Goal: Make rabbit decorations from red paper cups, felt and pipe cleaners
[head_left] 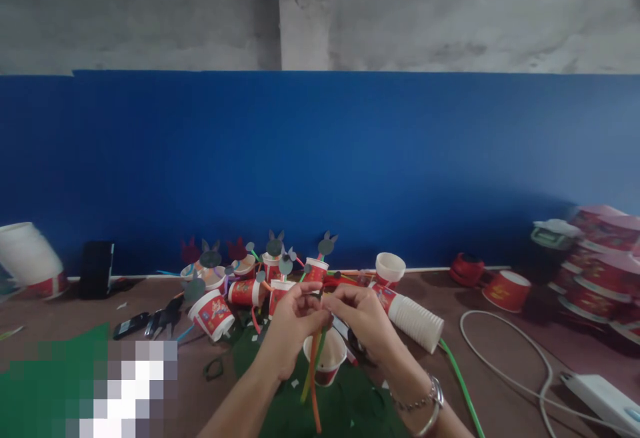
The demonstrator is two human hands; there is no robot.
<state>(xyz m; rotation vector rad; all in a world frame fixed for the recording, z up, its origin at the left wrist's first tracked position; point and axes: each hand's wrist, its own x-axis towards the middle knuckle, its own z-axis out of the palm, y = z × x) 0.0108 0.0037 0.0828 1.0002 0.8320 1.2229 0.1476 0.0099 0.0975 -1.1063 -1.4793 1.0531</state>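
Rising behind everything is a rough grey concrete wall (pixel 450 11) with a paler pillar, and below it a broad blue panel (pixel 350 158) runs the full width of the view. Beneath that lies the brown counter (pixel 500 385), strewn with craft stock: a green sheet (pixel 65 358) at the near left, a stack of red bowls (pixel 605 265) at the far right, a white cable (pixel 505 351) looping to a white power strip (pixel 600 398), a sleeve of white cups (pixel 415 321) lying on its side, and a cluster of red paper cups (pixel 260 278) topped with grey cut-out shapes on sticks. A pair of scissors (pixel 160 321) lies left of centre.

The step in hand looks like assembly of one more such piece. The left hand (pixel 293 318) and right hand (pixel 360 315) meet above an open red cup (pixel 327 358) that stands on green scraps near the person. Both sets of fingers are pinched together on the top of the orange and green straws (pixel 314 371), which hang down past the cup; whatever small piece sits between the fingertips is too blurred to name. By my judgement, the next move calls for a steady, fine pinch that keeps the straws aligned.
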